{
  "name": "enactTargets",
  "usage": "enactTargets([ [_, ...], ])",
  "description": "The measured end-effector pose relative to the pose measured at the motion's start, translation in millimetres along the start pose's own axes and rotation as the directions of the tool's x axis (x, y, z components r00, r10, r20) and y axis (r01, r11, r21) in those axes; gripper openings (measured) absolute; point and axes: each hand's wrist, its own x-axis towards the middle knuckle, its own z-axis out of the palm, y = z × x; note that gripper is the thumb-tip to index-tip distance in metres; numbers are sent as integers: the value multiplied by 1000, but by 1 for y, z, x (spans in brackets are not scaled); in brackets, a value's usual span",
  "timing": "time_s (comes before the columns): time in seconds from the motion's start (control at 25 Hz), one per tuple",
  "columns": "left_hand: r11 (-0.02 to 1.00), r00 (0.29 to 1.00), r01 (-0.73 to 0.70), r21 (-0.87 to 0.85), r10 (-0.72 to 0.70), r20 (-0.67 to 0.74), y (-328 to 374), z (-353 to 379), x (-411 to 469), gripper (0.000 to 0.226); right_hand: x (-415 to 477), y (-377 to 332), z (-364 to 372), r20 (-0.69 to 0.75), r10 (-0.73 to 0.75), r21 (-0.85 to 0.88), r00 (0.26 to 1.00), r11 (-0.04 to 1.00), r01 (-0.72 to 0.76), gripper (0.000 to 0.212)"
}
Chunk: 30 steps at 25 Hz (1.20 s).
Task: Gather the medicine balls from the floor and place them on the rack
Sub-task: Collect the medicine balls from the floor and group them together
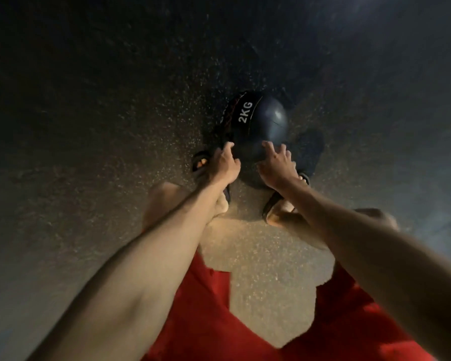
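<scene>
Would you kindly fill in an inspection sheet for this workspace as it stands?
Surface: dark speckled floor, dimly lit.
Job's things: one dark medicine ball marked 2KG, low in front of the feet; no rack in view.
Clutter: nothing seen.
Grippers: left hand at the ball's near left edge, grip unclear; right hand with fingers spread on the ball's near side.
Cables: nothing seen.
Surroundings: the person's sandals and red shorts; everything beyond is too dark to tell.
</scene>
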Motion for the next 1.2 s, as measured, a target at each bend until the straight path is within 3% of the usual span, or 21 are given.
enactTargets([
  [0.12,999,985,-13,-41,6,-174,-22,58,65,62,70,41,52,-24,-50,-57,998,997,48,80],
  [0.24,989,890,-146,-11,126,-438,-25,93,115,58,108,66,87,-220,-176,-59,959,984,167,89],
  [0.4,969,775,-191,-157,51,-630,-9,89,171,54,190,32,60,-420,-310,-60,853,947,315,74],
  [0.6,953,776,-199,-227,12,-631,12,40,211,70,313,-110,-33,-388,-206,62,898,967,248,57],
  [0.72,945,908,-20,-326,-120,-402,16,-24,247,80,324,-139,-48,-397,-274,32,876,950,312,51],
  [0.84,879,945,108,-464,-235,-226,14,-101,286,70,285,-110,-38,-378,-178,36,909,978,207,63],
  [0.96,844,918,179,-505,-328,-223,5,-156,334,62,283,-96,-22,-218,-166,45,962,983,180,83],
  [1.08,799,866,196,-569,-413,-282,7,-183,376,59,336,-132,-40,-255,-225,121,940,957,262,83],
  [1.2,829,785,103,-550,-407,-466,35,-188,390,58,399,-180,-78,-297,-228,193,927,937,292,76],
])
